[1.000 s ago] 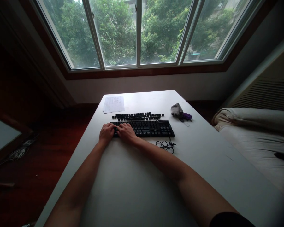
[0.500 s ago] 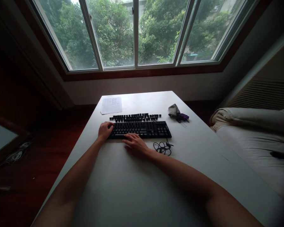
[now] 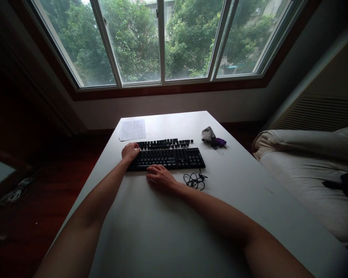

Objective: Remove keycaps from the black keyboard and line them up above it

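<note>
A black keyboard [image 3: 174, 159] lies across the white table [image 3: 168, 227]. Behind it, loose black keycaps [image 3: 165, 143] stand in rows. My left hand [image 3: 130, 151] is at the keyboard's back left corner, by the left end of those rows. Its fingers are curled together, and whatever is between the fingertips is too small to make out. My right hand [image 3: 161, 177] rests at the keyboard's front edge, fingers stretched out and holding nothing visible. Beside it on the right is the coiled black cable [image 3: 195, 180].
A printed sheet of paper [image 3: 132, 129] lies at the table's far left corner. Toward the far right sit a grey cloth [image 3: 208, 134] and a purple bundle [image 3: 220, 142]. A pale padded seat [image 3: 295, 170] stands right of the table, and a window [image 3: 162, 42] is beyond it.
My left hand has moved from the keyboard's left side farther back, toward the loose keycaps. My right hand stays at the front edge. The whole view has shifted slightly.
</note>
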`<state>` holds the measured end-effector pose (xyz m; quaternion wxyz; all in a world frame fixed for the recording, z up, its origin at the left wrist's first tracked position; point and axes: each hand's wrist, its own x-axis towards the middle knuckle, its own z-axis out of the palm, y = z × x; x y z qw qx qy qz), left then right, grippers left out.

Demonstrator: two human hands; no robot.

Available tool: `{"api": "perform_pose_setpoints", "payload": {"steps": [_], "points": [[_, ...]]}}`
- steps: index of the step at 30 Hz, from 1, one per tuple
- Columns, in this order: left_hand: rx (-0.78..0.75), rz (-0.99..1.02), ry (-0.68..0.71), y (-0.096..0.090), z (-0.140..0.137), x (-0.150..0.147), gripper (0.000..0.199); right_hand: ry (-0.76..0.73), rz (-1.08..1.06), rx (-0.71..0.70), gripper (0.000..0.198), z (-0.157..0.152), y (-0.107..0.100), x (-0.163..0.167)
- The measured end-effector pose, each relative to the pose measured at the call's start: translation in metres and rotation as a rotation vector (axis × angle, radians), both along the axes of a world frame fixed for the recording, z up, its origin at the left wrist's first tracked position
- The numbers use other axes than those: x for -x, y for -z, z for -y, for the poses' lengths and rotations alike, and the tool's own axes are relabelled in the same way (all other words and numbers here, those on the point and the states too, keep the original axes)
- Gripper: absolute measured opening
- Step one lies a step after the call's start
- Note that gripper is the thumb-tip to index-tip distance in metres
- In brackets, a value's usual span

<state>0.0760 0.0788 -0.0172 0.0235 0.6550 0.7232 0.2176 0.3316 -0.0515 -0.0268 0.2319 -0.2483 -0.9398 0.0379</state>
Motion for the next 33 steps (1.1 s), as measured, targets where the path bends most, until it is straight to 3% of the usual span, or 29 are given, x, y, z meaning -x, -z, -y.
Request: {"api": "perform_pose_setpoints", "payload": {"steps": [16,22,28,33], "points": [[0.12,0.052,-0.086,0.003,-0.012,-0.002,0.023,-0.024,0.007,-0.01,0.02,0.0,-0.005,0.0],[0.082,0.034,-0.103,0.002,-0.01,-0.002,0.022,-0.02,0.016,0.001,0.019,-0.001,-0.007,-0.001],[-0.066,0.027,0.098,-0.016,0.003,0.005,0.024,-0.034,0.016,0.008,0.019,-0.002,-0.006,-0.003],[-0.005,-0.059,0.31,-0.036,0.02,0.018,0.025,-0.039,0.011,0.014,0.02,-0.003,-0.005,-0.003]]}}
